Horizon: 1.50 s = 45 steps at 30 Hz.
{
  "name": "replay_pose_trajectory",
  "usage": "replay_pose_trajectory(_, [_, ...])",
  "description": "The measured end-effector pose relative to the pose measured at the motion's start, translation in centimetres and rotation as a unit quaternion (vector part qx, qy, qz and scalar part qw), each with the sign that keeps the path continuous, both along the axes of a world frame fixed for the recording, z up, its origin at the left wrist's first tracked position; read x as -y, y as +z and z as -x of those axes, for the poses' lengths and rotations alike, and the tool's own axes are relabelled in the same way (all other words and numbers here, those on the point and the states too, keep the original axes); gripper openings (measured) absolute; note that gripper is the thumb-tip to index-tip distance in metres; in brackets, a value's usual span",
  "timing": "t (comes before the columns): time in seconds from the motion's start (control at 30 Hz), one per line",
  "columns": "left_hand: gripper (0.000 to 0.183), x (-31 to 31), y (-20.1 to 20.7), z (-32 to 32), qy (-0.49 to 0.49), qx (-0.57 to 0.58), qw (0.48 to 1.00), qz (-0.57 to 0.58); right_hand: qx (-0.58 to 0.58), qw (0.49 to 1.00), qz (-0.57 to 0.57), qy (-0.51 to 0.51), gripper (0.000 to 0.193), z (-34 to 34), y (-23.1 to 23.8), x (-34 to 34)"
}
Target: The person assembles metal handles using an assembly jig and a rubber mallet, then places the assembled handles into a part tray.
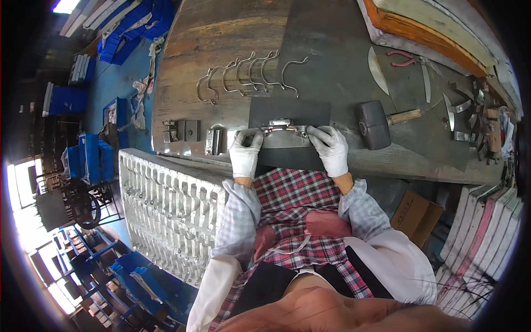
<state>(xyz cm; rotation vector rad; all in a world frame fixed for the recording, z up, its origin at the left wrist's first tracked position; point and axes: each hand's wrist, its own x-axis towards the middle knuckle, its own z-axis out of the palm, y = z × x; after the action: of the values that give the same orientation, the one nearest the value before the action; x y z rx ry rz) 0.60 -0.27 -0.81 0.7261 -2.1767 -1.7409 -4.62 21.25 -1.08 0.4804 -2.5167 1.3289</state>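
Observation:
At the bench's front edge, my left hand (246, 150) and my right hand (331, 147), both in white gloves, are closed at the two ends of a bowed metal handle (285, 129). It lies between them over a dark mat (318, 110). Right behind the handle is a small shiny metal block (281, 122). A grey metal surface shows just in front of the handle; whether it belongs to the same piece I cannot tell. My fingertips partly hide the handle's ends. Farther back lie several loose curved metal rods (257, 74) with looped ends.
Small metal blocks (214, 141) stand left of my left hand. Rightward lie a black mallet (374, 125), red-handled pliers (401, 58), blades and metal scraps (464, 108). A white rack of metal parts (168, 213) stands at left, a cardboard box (416, 217) below right.

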Motion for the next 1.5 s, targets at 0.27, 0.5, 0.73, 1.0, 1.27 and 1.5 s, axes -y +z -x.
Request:
replay_pose_trajectory(0.27, [0.011, -0.6, 1.5, 0.7, -0.006, 0.027, 0.999, -0.037, 0.020, 1.000, 0.002, 0.004, 0.018, 0.1, 0.5, -0.1])
replay_pose_trajectory(0.5, [0.013, -0.4, 1.0, 0.4, -0.016, -0.003, 1.000, 0.013, -0.021, 0.996, 0.004, -0.091, 0.042, 5.5, 8.7, -9.3])
replay_pose_trajectory(0.73, [0.015, 0.1, -0.5, 0.6, -0.065, -0.032, 0.996, 0.057, 0.406, 0.913, 0.017, -0.037, 0.019, 2.3, 2.6, -16.7])
replay_pose_trajectory(1.0, [0.014, 0.5, 0.4, 1.3, -0.096, -0.054, 0.992, 0.056, 0.443, 0.848, 0.283, -0.063, 0.029, -3.2, 14.0, -6.2])
replay_pose_trajectory(1.27, [0.014, 0.5, 0.1, 1.6, -0.079, -0.012, 0.985, 0.155, 0.162, 0.974, -0.156, -0.042, 0.029, -2.3, 7.6, -4.5])
replay_pose_trajectory(1.5, [0.020, 0.0, 0.1, -0.6, -0.027, 0.039, 0.998, 0.038, -0.193, 0.934, -0.283, -0.102, 0.037, 1.6, 7.9, -5.6])
